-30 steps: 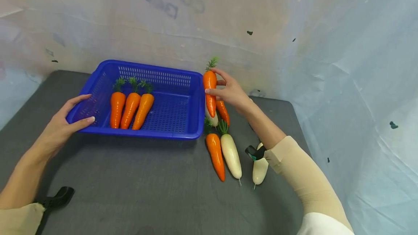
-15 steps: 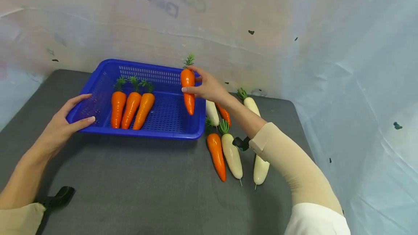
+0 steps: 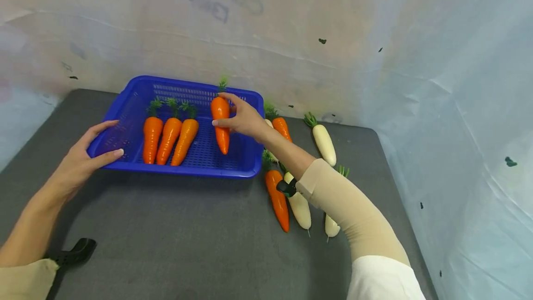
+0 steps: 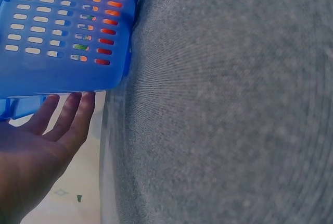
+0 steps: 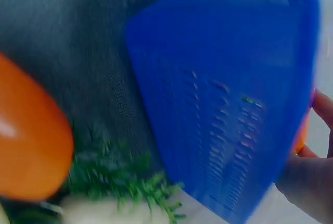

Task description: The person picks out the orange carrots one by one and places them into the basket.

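Note:
My right hand (image 3: 243, 117) pinches an orange carrot (image 3: 220, 126) with a green top between thumb and fingers, over the right half of a blue slotted plastic basket (image 3: 120, 165). The carrot hangs upright, tip toward me. Three carrots (image 3: 168, 138) lie side by side in the left half of the basket. At the basket's left end my left hand (image 3: 81, 159) holds the rim, thumb and fingers spread along it. The left wrist view shows those fingers (image 4: 78, 117) at the basket's edge. From the right wrist, the basket wall hides most of the held carrot (image 5: 302, 133).
Right of the basket lie another carrot (image 3: 277, 200) and a white radish (image 3: 300, 207), partly under the right forearm. A second carrot (image 3: 281, 128) lies behind them, and more white radishes (image 3: 324, 145) farther right. A plastic-sheeted wall (image 3: 291, 73) stands behind the dark table (image 3: 187, 244).
My right hand has carried the carrot left, from beyond the basket's right edge to over its inside, and slightly lower. My left hand and the basket stay in place.

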Demonstrator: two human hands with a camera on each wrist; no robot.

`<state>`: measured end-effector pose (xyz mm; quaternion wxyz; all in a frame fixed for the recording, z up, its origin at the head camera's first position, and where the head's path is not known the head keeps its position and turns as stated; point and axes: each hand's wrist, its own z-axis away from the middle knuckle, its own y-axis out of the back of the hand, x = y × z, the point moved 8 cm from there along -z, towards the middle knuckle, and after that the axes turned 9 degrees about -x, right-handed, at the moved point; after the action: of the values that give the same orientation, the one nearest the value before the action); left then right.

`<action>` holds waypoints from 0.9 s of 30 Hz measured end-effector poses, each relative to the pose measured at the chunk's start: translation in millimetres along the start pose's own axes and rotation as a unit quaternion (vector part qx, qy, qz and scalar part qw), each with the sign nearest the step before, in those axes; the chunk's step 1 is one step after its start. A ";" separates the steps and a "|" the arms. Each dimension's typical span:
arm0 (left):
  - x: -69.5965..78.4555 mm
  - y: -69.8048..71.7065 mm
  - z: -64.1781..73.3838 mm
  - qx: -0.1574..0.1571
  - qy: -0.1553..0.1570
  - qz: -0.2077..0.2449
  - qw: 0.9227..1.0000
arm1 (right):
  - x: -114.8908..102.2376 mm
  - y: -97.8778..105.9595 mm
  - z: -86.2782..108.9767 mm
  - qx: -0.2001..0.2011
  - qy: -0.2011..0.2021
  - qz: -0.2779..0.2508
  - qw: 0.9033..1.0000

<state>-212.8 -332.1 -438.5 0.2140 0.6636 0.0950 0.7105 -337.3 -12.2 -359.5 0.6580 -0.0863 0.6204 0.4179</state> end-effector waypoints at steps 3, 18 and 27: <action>0.8 -0.9 -0.5 0.001 -0.002 0.000 1.000 | 6.7 -7.7 -5.6 -0.007 -0.009 -0.006 1.000; -2.0 -1.9 -1.8 0.003 0.010 -0.001 1.000 | 32.2 -36.6 -22.9 0.009 -0.044 -0.050 0.998; -2.0 -0.7 0.7 0.008 0.004 -0.006 1.000 | 30.4 -57.8 -31.4 -0.011 -0.071 -0.062 0.995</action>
<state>-212.0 -332.4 -440.6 0.2120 0.6617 0.1056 0.7114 -326.3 -55.3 -416.6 0.7241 -0.1020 0.5607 0.3885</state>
